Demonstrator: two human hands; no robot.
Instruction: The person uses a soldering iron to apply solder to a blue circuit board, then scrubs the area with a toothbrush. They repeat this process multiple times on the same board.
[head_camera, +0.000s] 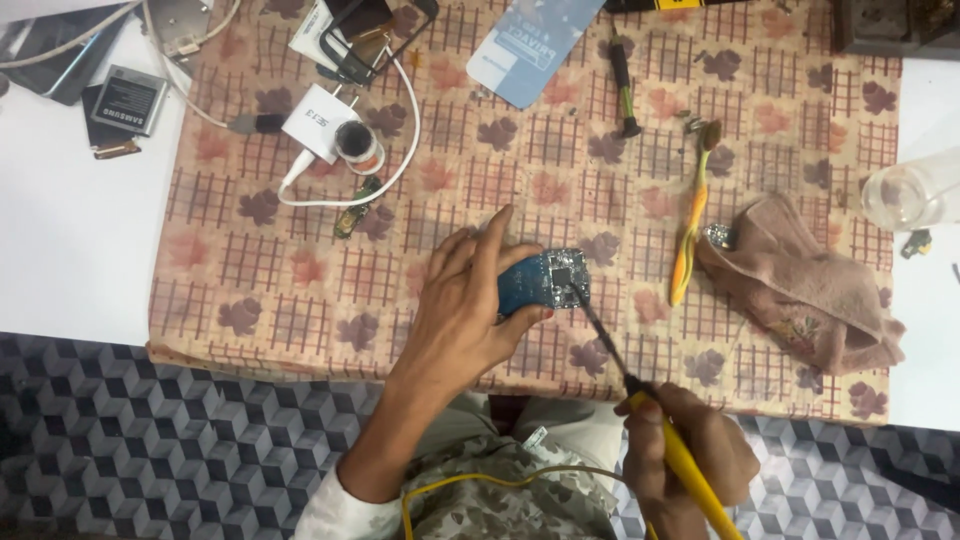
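Head view looks down on a counter (60, 250) spread with a leaf-patterned cloth (300, 290). Her left hand (470, 300) pins a blue circuit board (545, 282) to the cloth, grip closed around its near end. Right hand (690, 460) wraps a yellow soldering iron (680, 455), tip touching the board's chip. A toothbrush (690, 225) and pink rag (800, 285) lie nearby.

Circuit board (545, 281) on patterned mat (300, 290), centre-near; toothbrush (692, 225) right of it, cloth (800, 285) further right; charger (318, 122) far left; screwdriver (622, 85) far.
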